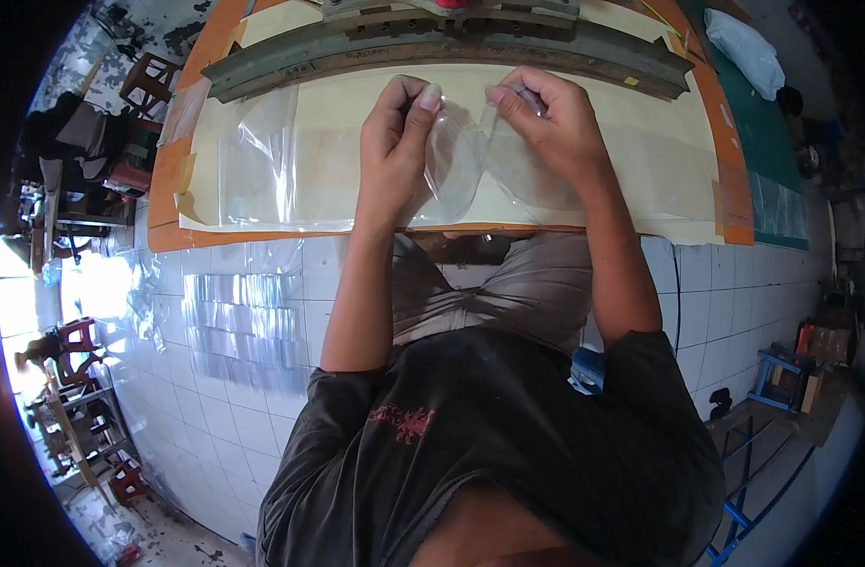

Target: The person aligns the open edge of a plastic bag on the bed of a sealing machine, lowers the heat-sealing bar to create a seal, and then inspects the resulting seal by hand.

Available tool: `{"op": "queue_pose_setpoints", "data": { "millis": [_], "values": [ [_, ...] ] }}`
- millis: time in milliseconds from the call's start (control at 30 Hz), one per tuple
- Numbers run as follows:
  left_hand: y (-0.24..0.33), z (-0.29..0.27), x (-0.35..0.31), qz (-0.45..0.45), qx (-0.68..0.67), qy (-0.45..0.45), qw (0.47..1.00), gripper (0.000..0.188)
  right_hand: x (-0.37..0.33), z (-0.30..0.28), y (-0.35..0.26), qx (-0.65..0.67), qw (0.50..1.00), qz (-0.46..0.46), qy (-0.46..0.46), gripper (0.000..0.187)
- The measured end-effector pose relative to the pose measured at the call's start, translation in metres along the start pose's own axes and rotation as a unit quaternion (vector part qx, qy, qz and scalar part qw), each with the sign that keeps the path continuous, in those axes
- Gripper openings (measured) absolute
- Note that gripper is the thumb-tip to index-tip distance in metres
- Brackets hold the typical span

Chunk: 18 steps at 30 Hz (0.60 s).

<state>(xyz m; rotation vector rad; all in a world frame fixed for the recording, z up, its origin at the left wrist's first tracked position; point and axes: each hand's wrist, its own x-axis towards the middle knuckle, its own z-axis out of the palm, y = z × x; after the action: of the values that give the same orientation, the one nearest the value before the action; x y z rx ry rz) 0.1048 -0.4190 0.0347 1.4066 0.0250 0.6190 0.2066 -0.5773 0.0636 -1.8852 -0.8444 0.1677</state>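
Observation:
A clear plastic sheet (456, 175) hangs in curved folds between my two hands, over the near part of the table. My left hand (399, 128) is closed in a pinch on its upper left edge, thumb on top. On the other side, my right hand (550, 118) pinches the sheet between thumb and fingers. More clear plastic (257, 175) lies flat to the left on the cream paper (333, 94). Just beyond my fingertips, a long grey-green metal bar (376, 61) spans the table. Transparency makes the held sheet's full outline hard to see.
The orange tabletop (735, 184) shows around the paper. A green surface (777, 142) with a white plastic bag (744, 47) adjoins on the right. Rows of clear plastic pieces (243, 321) lie on the tiled floor at left. A blue metal frame (777, 378) stands at right.

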Motion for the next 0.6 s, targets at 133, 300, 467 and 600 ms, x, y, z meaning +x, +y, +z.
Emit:
{"op": "queue_pose_setpoints", "data": {
  "millis": [133, 300, 467, 600],
  "values": [
    [-0.008, -0.003, -0.001, 0.041, 0.11, 0.06, 0.991, 0.019, -0.003, -0.004, -0.009, 0.035, 0.998, -0.032, -0.033, 0.026],
    [-0.008, -0.005, 0.0, 0.044, 0.155, 0.083, 0.983, 0.02, -0.007, -0.005, -0.009, -0.023, 0.992, -0.124, 0.001, 0.023],
    [-0.005, -0.012, 0.0, 0.047, 0.12, 0.174, 0.976, 0.02, -0.008, -0.016, -0.004, -0.023, 0.985, -0.154, 0.069, 0.019],
    [0.002, -0.021, 0.0, 0.049, 0.153, 0.226, 0.961, 0.023, -0.002, -0.027, 0.012, 0.036, 0.976, -0.146, 0.157, 0.021]
  ]
}}
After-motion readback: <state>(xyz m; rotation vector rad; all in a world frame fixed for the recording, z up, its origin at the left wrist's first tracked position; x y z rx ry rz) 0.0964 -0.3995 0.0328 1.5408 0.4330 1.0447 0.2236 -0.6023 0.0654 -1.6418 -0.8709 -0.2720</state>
